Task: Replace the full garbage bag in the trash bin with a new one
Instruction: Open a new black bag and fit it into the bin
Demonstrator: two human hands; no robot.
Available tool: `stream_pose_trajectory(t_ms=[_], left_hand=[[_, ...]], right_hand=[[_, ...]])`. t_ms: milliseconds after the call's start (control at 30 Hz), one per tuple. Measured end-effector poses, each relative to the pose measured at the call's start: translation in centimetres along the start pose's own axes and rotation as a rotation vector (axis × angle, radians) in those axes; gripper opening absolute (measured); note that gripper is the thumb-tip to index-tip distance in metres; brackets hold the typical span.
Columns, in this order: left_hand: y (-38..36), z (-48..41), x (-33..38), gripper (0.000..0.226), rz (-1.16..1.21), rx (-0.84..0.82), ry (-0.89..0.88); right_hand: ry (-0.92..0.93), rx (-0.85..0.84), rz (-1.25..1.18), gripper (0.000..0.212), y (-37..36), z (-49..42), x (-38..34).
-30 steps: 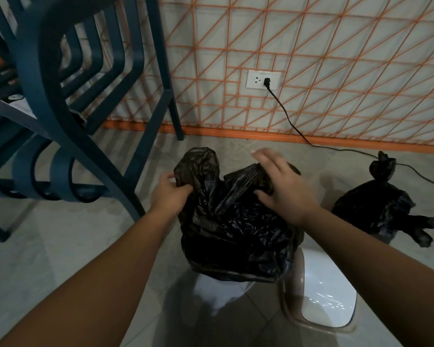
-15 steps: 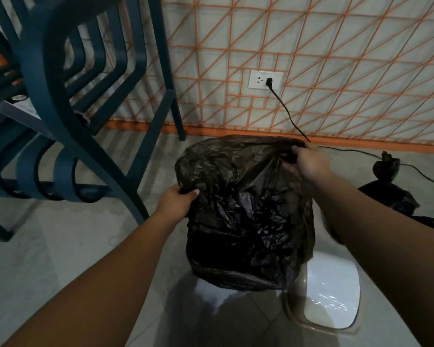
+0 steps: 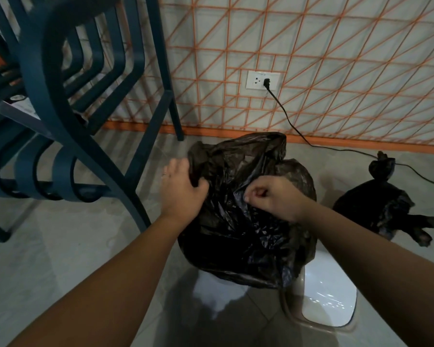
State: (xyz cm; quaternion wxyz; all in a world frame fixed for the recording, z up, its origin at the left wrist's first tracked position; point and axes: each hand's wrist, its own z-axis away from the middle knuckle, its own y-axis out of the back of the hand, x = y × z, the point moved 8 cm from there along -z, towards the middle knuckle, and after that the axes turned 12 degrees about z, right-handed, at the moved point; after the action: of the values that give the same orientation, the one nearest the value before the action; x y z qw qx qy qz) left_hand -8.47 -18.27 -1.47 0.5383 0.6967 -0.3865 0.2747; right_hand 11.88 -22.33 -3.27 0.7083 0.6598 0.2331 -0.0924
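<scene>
A new black garbage bag (image 3: 246, 236) is draped over the trash bin, hiding nearly all of it; only a pale part of the bin's side (image 3: 218, 289) shows below the plastic. My left hand (image 3: 182, 190) grips the bag's left edge. My right hand (image 3: 273, 197) pinches a fold of the bag near its middle. The full garbage bag (image 3: 376, 209), black and tied at the top, lies on the floor to the right.
The bin's white lid (image 3: 328, 299) lies on the floor at the lower right. Stacked dark blue chairs (image 3: 68, 116) stand close on the left. A black cord (image 3: 318, 146) runs from a wall socket (image 3: 262, 80) along the tiled floor.
My right hand has come back from the bag's far rim to its middle. My left hand has shifted up along the left edge. The bag has sagged and spread wider.
</scene>
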Motion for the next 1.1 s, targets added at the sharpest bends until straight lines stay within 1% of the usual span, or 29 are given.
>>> stream_pose_trajectory(t_ms=[33, 100, 167, 200, 233, 267, 300, 333, 400, 433, 467, 500, 533, 600, 633, 667, 700, 733, 767, 800, 833, 867, 900, 933, 967, 1000, 1033, 1067, 1100], left_hand=[[-0.2, 0.3, 0.6, 0.033, -0.055, 0.001, -0.046], [0.0, 0.6, 1.5, 0.059, -0.083, 0.042, -0.087], [0.0, 1.0, 2.3, 0.078, -0.049, 0.049, -0.137], [0.1, 1.0, 2.8, 0.083, -0.024, 0.053, -0.157], [0.3, 0.8, 3.0, 0.085, -0.007, 0.064, -0.166], [0.5, 0.6, 3.2, 0.083, -0.013, 0.076, -0.178], [0.6, 0.4, 3.5, 0.077, -0.045, 0.078, -0.219], [0.6, 0.4, 4.0, 0.063, -0.095, 0.069, -0.287], [0.2, 0.8, 4.6, 0.029, -0.176, 0.033, -0.440], [-0.3, 1.1, 4.6, 0.018, -0.215, 0.004, -0.482], [-0.9, 1.2, 4.3, 0.016, -0.284, -0.032, -0.478], [-1.6, 1.3, 3.4, 0.022, -0.375, -0.080, -0.419], [-2.4, 1.2, 2.1, 0.035, -0.461, -0.154, -0.302], [-3.3, 0.9, -1.3, 0.064, -0.553, -0.310, 0.011], [-3.3, 0.9, -2.8, 0.074, -0.581, -0.371, 0.145], [-3.2, 0.8, -3.9, 0.080, -0.609, -0.410, 0.242], [-3.0, 0.8, -4.5, 0.082, -0.626, -0.422, 0.296], [-2.6, 0.7, -4.7, 0.083, -0.628, -0.411, 0.311], [-2.3, 0.6, -4.4, 0.082, -0.617, -0.372, 0.282], [-1.9, 0.3, -3.5, 0.078, -0.587, -0.307, 0.204], [-1.5, 0.1, -2.2, 0.070, -0.531, -0.225, 0.084], [-1.3, 0.0, -0.8, 0.059, -0.464, -0.153, -0.048], [-1.4, 0.0, 0.3, 0.048, -0.402, -0.125, -0.143], [-1.8, 0.0, 0.8, 0.042, -0.347, -0.153, -0.167], [-2.4, 0.2, 0.6, 0.043, -0.315, -0.220, -0.128], [-3.2, 0.6, -0.2, 0.052, -0.320, -0.309, -0.053], [-3.9, 1.1, -1.3, 0.065, -0.355, -0.400, 0.022], [-4.4, 1.7, -2.3, 0.081, -0.401, -0.486, 0.083], [-4.8, 2.2, -3.3, 0.094, -0.434, -0.558, 0.127]], right_hand=[[0.069, -0.044, 0.194, 0.025, -1.0, 0.1, -0.6], [0.041, -0.231, 0.483, 0.058, -3.3, 0.4, 0.3], [-0.033, -0.359, 0.564, 0.083, -4.7, 0.7, 1.8], [-0.059, -0.356, 0.558, 0.089, -4.8, 0.6, 2.2], [-0.079, -0.308, 0.533, 0.092, -4.5, 0.5, 2.3], [-0.093, -0.230, 0.500, 0.091, -3.8, 0.3, 2.3], [-0.097, -0.157, 0.473, 0.089, -3.0, 0.2, 2.1], [-0.087, -0.108, 0.456, 0.085, -2.4, 0.2, 2.0], [-0.063, -0.098, 0.428, 0.078, -2.1, 0.3, 1.8], [-0.055, -0.106, 0.421, 0.075, -2.2, 0.4, 1.7], [-0.049, -0.098, 0.428, 0.072, -2.2, 0.6, 1.7], [-0.047, -0.065, 0.446, 0.068, -2.0, 0.9, 1.7], [-0.043, -0.017, 0.472, 0.064, -1.6, 1.1, 1.7], [-0.053, 0.047, 0.541, 0.058, -1.2, 1.6, 1.6], [-0.080, 0.031, 0.571, 0.061, -1.3, 1.7, 1.9], [-0.123, -0.012, 0.590, 0.068, -1.6, 1.9, 2.3], [-0.174, -0.053, 0.593, 0.078, -1.9, 2.0, 2.9], [-0.215, -0.069, 0.583, 0.086, -1.9, 2.2, 3.3], [-0.230, -0.049, 0.568, 0.089, -1.7, 2.2, 3.4], [-0.210, -0.001, 0.559, 0.088, -1.4, 2.2, 3.0], [-0.162, 0.055, 0.554, 0.082, -1.0, 2.2, 2.3], [-0.098, 0.101, 0.551, 0.074, -0.9, 2.1, 1.5], [-0.032, 0.129, 0.538, 0.066, -0.8, 1.9, 0.6], [0.026, 0.137, 0.517, 0.057, -0.9, 1.8, -0.2], [0.069, 0.123, 0.472, 0.046, -1.1, 1.7, -0.9], [0.096, 0.082, 0.407, 0.032, -1.5, 1.5, -1.5], [0.110, 0.004, 0.339, 0.020, -2.1, 1.3, -1.9], [0.107, -0.109, 0.297, 0.017, -3.1, 1.1, -2.1], [0.085, -0.252, 0.292, 0.020, -4.4, 1.1, -2.0]])
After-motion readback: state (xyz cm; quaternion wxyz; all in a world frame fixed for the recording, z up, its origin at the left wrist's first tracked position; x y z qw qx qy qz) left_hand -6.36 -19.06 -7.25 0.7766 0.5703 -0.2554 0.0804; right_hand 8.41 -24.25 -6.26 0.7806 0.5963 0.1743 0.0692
